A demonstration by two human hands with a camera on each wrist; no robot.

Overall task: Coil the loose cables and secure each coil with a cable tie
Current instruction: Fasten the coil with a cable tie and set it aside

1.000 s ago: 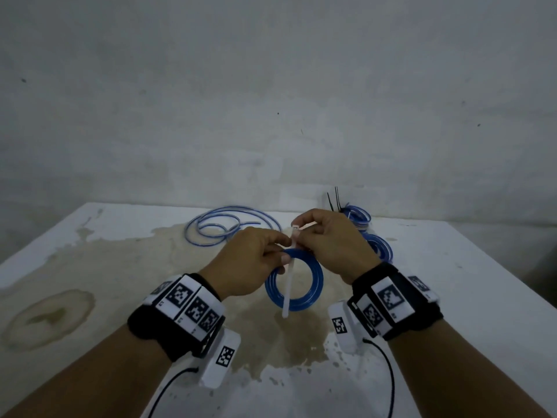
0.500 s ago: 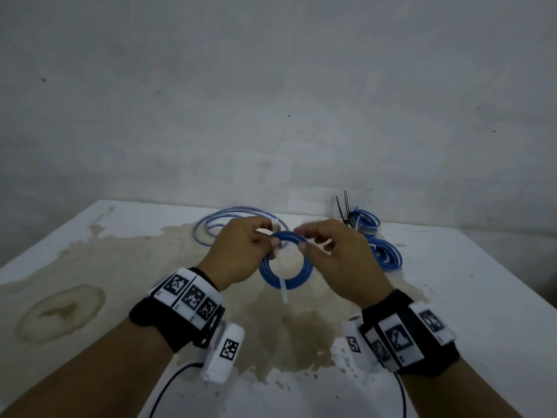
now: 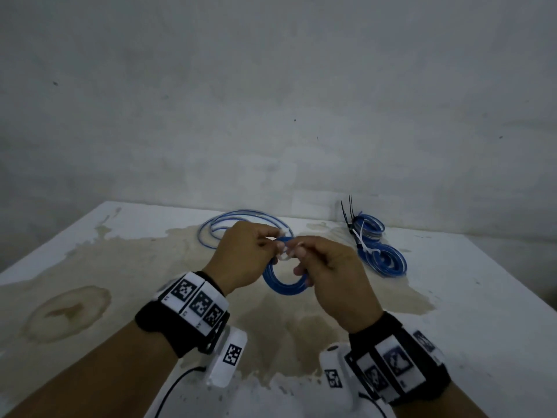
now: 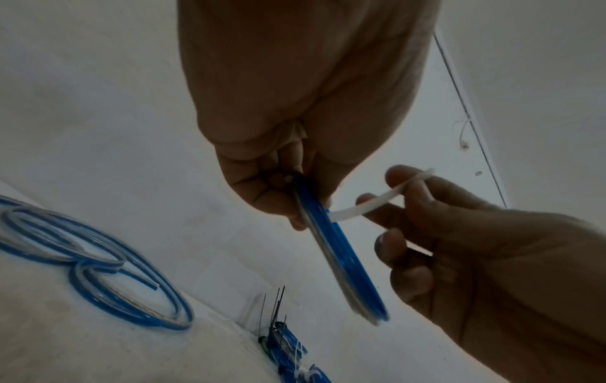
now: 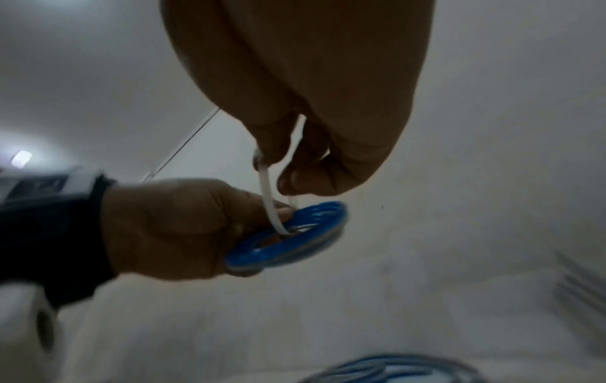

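A small blue cable coil (image 3: 283,285) hangs above the table, gripped at its top by my left hand (image 3: 245,254). The left wrist view shows that coil (image 4: 334,248) edge-on, pinched between the left thumb and fingers. A white cable tie (image 4: 367,204) passes through the coil and curves up into my right hand (image 3: 324,267), which pinches its free end. In the right wrist view the tie (image 5: 270,202) runs from my right fingertips down into the coil (image 5: 295,241).
A loose blue cable (image 3: 241,221) lies in wide loops at the back of the stained white table (image 3: 120,267). Two tied coils (image 3: 382,254) with black tie tails (image 3: 346,209) sticking up sit at the back right by the wall.
The tie's long tail, which hung down below the coil, has been drawn up through it into my right hand. Both hands and the coil sit slightly higher and farther from me.
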